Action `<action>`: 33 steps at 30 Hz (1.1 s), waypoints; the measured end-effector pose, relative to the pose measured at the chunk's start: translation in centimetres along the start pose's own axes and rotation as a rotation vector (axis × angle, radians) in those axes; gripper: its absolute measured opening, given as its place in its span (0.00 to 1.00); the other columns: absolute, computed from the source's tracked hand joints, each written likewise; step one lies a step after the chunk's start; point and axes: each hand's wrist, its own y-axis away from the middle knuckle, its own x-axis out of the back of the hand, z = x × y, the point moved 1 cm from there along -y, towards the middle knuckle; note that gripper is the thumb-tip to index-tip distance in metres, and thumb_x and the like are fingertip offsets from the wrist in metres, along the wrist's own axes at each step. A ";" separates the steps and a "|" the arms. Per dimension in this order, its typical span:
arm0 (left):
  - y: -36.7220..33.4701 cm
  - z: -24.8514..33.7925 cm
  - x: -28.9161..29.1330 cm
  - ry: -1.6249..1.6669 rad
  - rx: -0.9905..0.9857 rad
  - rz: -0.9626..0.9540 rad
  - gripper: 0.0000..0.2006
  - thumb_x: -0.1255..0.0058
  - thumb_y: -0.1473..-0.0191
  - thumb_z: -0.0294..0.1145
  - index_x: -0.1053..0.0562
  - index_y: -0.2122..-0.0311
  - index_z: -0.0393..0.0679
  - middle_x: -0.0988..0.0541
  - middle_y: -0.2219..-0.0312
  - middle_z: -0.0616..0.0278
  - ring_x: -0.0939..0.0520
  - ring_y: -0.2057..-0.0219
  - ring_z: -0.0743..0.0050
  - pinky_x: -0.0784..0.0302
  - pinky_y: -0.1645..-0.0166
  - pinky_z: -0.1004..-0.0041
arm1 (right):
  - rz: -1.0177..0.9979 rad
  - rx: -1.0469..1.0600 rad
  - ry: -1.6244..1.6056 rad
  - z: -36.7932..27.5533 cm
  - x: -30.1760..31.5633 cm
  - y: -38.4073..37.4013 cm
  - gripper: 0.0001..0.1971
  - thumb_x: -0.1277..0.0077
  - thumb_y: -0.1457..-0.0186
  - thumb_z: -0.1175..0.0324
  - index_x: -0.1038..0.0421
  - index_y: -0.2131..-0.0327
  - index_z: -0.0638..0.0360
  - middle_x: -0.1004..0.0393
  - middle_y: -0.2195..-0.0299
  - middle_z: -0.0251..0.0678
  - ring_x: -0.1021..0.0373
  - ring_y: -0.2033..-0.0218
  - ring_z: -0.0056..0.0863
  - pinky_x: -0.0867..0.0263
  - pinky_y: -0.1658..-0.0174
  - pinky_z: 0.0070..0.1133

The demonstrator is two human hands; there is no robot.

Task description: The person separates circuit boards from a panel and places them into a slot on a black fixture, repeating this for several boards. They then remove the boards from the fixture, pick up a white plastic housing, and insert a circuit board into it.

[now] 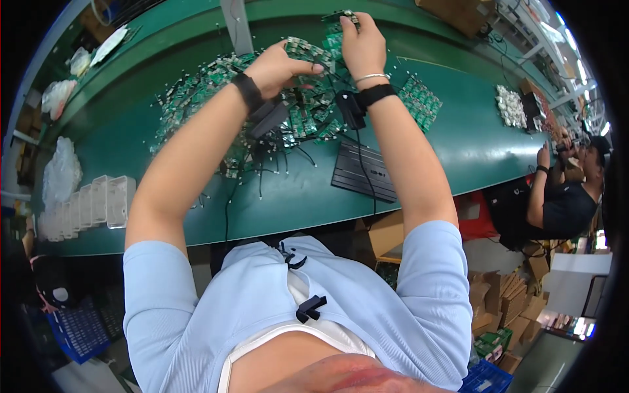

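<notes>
At the far side of the green table, my left hand (274,71) is closed around the edge of a green circuit board (305,50), its thumb pointing right. My right hand (364,49), farther off and to the right, pinches another green circuit board (333,43); its fingertips are partly hidden. Around and beneath both hands spreads a pile of small green circuit boards (203,85), many with short black wires. To the right of my right wrist lies a flat panel of boards (421,103). Black bands with small dark devices sit on both wrists.
A black slatted plate (362,171) lies near the table's front edge, a cable crossing it. Clear plastic trays (98,202) and a plastic bag (62,171) are at left. White parts (511,107) lie at far right, near another person (563,203). Cardboard boxes (501,298) stand below right.
</notes>
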 end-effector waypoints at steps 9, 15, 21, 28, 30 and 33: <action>-1.3 3.3 2.0 -1.293 -0.260 0.312 0.34 0.32 0.59 0.32 0.32 0.44 0.40 0.18 0.59 0.47 0.18 0.56 0.47 0.23 0.50 0.60 | 0.192 0.051 -0.148 -1.2 -4.0 2.0 0.12 0.47 0.39 0.62 0.29 0.60 0.61 0.23 0.70 0.50 0.25 0.69 0.51 0.30 0.66 0.36; 3.7 6.1 5.9 -1.439 -0.410 0.268 0.33 0.40 0.57 0.27 0.34 0.42 0.37 0.25 0.48 0.44 0.24 0.47 0.42 0.29 0.42 0.60 | -0.651 0.016 0.138 2.7 0.3 0.6 0.24 0.46 0.40 0.57 0.27 0.49 0.66 0.23 0.49 0.46 0.28 0.46 0.34 0.34 0.45 0.26; 10.3 4.3 -3.3 -1.110 -0.534 -0.185 0.24 0.41 0.53 0.27 0.30 0.49 0.39 0.29 0.47 0.48 0.27 0.47 0.46 0.30 0.41 0.60 | -0.476 -0.140 0.665 13.4 15.8 -2.1 0.39 0.38 0.49 0.46 0.32 0.42 0.67 0.24 0.49 0.50 0.28 0.46 0.42 0.33 0.43 0.29; 12.5 -8.0 -8.9 -1.336 -0.558 -0.505 0.26 0.36 0.55 0.33 0.27 0.49 0.40 0.28 0.46 0.48 0.26 0.47 0.49 0.28 0.43 0.59 | -0.343 0.090 0.926 24.1 15.3 0.3 0.60 0.31 0.63 0.36 0.45 0.35 0.71 0.31 0.43 0.58 0.32 0.42 0.48 0.36 0.39 0.31; 12.5 -8.8 -9.5 -1.423 -0.584 -0.505 0.24 0.38 0.53 0.33 0.26 0.49 0.40 0.28 0.46 0.49 0.26 0.47 0.50 0.27 0.43 0.59 | -0.421 0.003 0.821 25.2 16.3 -0.5 0.60 0.31 0.64 0.37 0.45 0.36 0.71 0.30 0.43 0.58 0.32 0.42 0.47 0.37 0.38 0.32; 12.1 -9.7 -10.0 -1.400 -0.442 -0.535 0.22 0.44 0.48 0.33 0.27 0.46 0.43 0.31 0.42 0.50 0.31 0.40 0.52 0.27 0.42 0.60 | -0.577 -0.168 0.595 24.7 16.7 -1.4 0.61 0.29 0.65 0.38 0.44 0.36 0.72 0.29 0.44 0.57 0.31 0.42 0.46 0.37 0.38 0.33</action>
